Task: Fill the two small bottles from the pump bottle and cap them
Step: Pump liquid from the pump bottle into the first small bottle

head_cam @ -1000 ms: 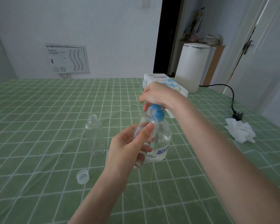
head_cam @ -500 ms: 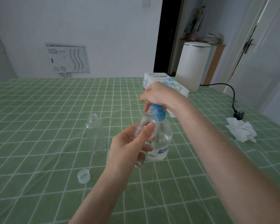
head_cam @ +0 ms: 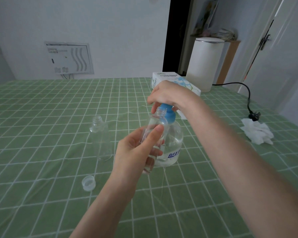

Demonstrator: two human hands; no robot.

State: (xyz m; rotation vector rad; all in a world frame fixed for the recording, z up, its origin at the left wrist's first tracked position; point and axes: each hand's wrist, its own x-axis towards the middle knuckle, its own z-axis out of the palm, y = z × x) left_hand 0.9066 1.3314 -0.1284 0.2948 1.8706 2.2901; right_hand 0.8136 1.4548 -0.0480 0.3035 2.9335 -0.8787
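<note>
My left hand grips a small clear bottle, tilted, its open mouth up against the blue pump head. The clear pump bottle stands on the table right behind it, with my right hand pressed down over the blue pump top. A second small clear bottle stands upright and uncapped to the left. One clear cap lies on the cloth in front of it. The pump's spout is hidden under my right hand.
The table carries a green checked cloth under clear film. A tissue box and a white kettle with a black cord stand at the back right. A crumpled tissue lies at the right.
Both hands and the bottles keep nearly the same pose; my right hand stays on the pump top.
</note>
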